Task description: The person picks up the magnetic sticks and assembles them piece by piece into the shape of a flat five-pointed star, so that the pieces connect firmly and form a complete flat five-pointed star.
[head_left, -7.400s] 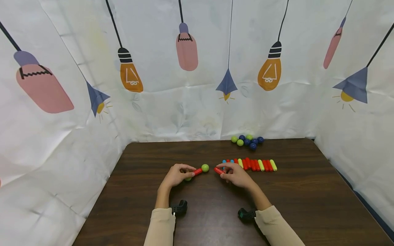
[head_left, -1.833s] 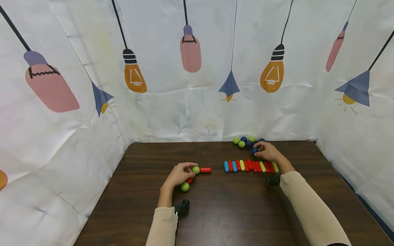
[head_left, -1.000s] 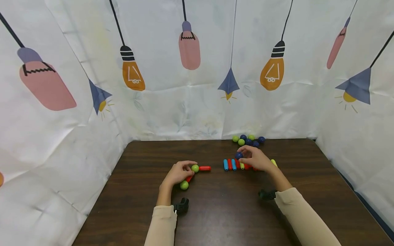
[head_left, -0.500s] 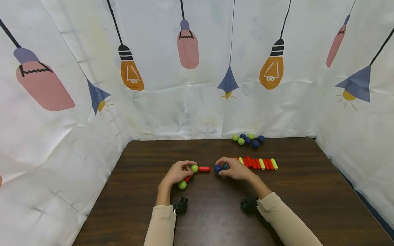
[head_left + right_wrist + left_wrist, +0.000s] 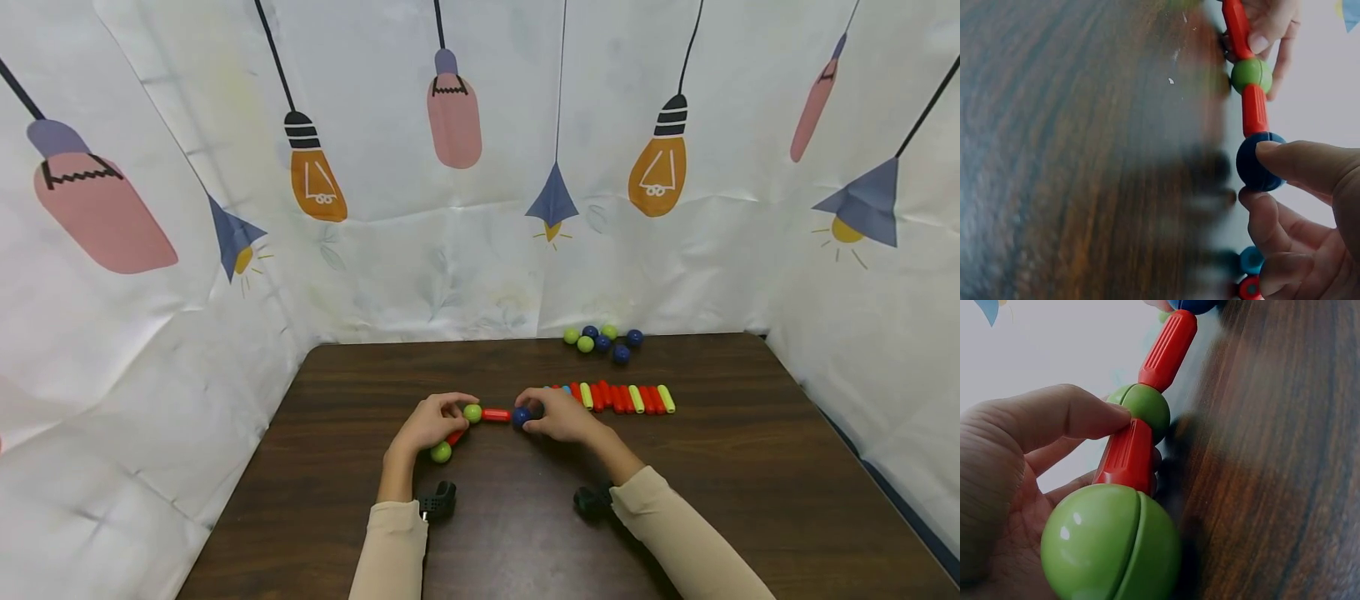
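A chain of green balls and red rods lies between the hands. My left hand (image 5: 429,422) pinches it where the middle green ball (image 5: 1146,407) meets the lower red rod (image 5: 1127,456). A larger-looking green ball (image 5: 1110,540) ends the chain on the near side. From the middle ball a second red rod (image 5: 497,414) reaches right. My right hand (image 5: 564,417) pinches a dark blue ball (image 5: 1260,161) between thumb and fingers, right at that rod's free end. In the right wrist view the ball and rod meet end to end.
Right of the right hand lies a row of red, yellow and blue rods (image 5: 618,398), its left end partly hidden by the hand. Behind it several loose green and blue balls (image 5: 602,342) sit near the back edge of the brown table (image 5: 390,367). A printed curtain (image 5: 495,275) hangs behind.
My right hand took the blue ball from the back cluster and brought it left and forward to the red rod's end. Earlier it held that second rod. The left hand keeps its grip.
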Action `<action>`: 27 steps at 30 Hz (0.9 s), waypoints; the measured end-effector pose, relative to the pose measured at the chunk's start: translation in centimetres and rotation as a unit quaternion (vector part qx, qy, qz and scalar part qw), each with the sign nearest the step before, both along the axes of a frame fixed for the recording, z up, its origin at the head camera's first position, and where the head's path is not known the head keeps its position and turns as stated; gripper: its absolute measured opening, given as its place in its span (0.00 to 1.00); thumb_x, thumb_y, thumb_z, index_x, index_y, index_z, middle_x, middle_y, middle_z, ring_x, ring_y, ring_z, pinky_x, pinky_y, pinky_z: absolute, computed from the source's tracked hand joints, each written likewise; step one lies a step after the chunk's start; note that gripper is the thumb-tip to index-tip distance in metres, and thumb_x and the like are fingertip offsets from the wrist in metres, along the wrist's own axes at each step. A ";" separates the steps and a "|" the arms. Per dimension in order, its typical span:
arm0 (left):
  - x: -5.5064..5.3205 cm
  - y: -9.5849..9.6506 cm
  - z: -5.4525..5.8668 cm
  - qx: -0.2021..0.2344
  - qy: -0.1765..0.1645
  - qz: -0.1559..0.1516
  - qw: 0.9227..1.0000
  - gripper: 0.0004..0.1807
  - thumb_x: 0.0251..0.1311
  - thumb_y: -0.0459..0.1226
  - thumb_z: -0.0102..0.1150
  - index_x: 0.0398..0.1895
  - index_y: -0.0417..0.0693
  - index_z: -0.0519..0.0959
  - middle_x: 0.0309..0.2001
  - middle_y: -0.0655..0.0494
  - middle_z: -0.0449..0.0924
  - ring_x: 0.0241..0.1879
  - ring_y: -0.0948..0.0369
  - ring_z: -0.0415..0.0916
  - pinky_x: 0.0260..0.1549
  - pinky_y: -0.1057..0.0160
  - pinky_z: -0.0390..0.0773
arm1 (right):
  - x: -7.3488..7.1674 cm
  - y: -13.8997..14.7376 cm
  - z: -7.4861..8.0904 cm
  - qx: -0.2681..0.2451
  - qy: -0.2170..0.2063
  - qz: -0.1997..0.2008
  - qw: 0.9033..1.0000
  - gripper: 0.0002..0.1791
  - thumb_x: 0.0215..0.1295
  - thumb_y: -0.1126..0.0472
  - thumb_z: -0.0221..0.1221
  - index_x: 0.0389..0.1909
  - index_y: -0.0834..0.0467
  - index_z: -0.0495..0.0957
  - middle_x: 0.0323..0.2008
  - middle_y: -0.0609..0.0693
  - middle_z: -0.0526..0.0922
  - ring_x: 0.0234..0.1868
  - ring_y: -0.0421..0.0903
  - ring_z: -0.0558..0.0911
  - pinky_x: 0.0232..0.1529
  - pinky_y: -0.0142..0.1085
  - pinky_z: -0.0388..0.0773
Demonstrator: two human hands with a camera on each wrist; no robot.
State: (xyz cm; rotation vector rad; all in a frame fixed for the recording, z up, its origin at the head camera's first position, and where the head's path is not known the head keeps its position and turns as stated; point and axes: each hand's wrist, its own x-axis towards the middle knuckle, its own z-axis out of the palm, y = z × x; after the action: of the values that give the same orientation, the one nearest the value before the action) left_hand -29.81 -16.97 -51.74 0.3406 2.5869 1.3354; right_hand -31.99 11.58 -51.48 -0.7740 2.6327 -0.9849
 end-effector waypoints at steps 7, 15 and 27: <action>0.0 0.1 -0.1 0.003 0.003 -0.002 1.000 0.21 0.64 0.33 0.64 0.60 0.55 0.84 0.36 0.55 0.83 0.32 0.59 0.76 0.35 0.60 0.76 | 0.0 -0.1 -0.2 -0.002 -0.008 -0.011 1.000 0.16 0.65 0.59 0.69 0.52 0.48 0.81 0.46 0.52 0.86 0.46 0.48 0.83 0.46 0.46 0.81; 0.0 0.2 -0.1 0.000 0.009 0.003 1.000 0.20 0.64 0.34 0.65 0.59 0.55 0.84 0.36 0.57 0.84 0.32 0.60 0.77 0.35 0.60 0.76 | 0.4 -0.1 0.0 -0.017 -0.032 -0.016 0.999 0.16 0.65 0.60 0.69 0.53 0.50 0.81 0.46 0.53 0.86 0.37 0.44 0.83 0.37 0.39 0.80; -0.2 0.3 -0.2 -0.009 0.011 0.028 0.999 0.21 0.63 0.34 0.66 0.59 0.56 0.84 0.35 0.57 0.85 0.31 0.61 0.77 0.35 0.61 0.76 | 1.1 -0.6 0.0 -0.037 -0.044 0.002 0.998 0.16 0.66 0.61 0.68 0.53 0.53 0.81 0.37 0.49 0.85 0.26 0.41 0.80 0.29 0.36 0.79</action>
State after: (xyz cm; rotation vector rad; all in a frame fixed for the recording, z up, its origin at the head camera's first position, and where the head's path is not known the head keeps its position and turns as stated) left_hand -30.01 -16.70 -51.91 0.2826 2.6450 1.3320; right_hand -30.85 11.01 -51.50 -0.7348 2.5317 -1.0937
